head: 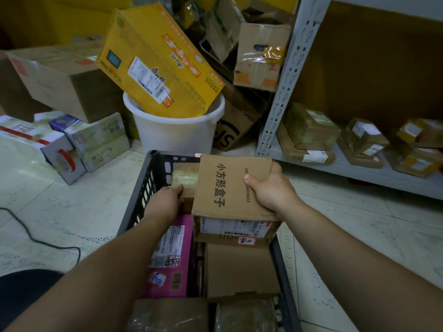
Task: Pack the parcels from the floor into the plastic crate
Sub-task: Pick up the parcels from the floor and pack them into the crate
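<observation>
Printed cardboard box clamped at right edge by right hand, held over far end of plastic crate. Left hand pressed on taped parcel inside; closure unclear. Box judged stiff, light; opposite edges best gripped.

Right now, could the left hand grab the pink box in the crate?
Probably yes. The pink box lies uncovered in the crate, right beside the left hand, with nothing on top. That hand's fingers rest on a taped parcel, so they must let go first.
</observation>
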The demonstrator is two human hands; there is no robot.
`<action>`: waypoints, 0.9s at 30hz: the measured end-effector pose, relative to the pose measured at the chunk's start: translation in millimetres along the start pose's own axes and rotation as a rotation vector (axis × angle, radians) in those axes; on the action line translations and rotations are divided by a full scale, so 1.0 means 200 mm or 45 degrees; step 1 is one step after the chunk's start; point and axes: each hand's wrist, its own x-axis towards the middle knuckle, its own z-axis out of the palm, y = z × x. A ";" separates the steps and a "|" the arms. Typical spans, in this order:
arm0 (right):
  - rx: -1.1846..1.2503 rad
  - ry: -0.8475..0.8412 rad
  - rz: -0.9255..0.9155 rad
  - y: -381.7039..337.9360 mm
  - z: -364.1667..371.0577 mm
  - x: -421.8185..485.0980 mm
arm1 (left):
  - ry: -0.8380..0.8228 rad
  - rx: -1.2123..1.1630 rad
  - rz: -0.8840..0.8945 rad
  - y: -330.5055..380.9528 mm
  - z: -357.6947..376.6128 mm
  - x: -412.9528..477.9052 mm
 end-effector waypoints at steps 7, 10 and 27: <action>-0.010 -0.079 -0.002 -0.04 -0.01 -0.01 | 0.085 -0.056 -0.156 -0.10 -0.19 -0.05; -0.110 -0.083 -0.043 -0.07 0.00 -0.04 | 0.001 -0.566 -0.111 0.01 -0.24 -0.13; -0.431 -0.023 -0.153 -0.11 -0.17 -0.11 | -0.491 -1.550 -0.045 0.38 -0.42 -0.35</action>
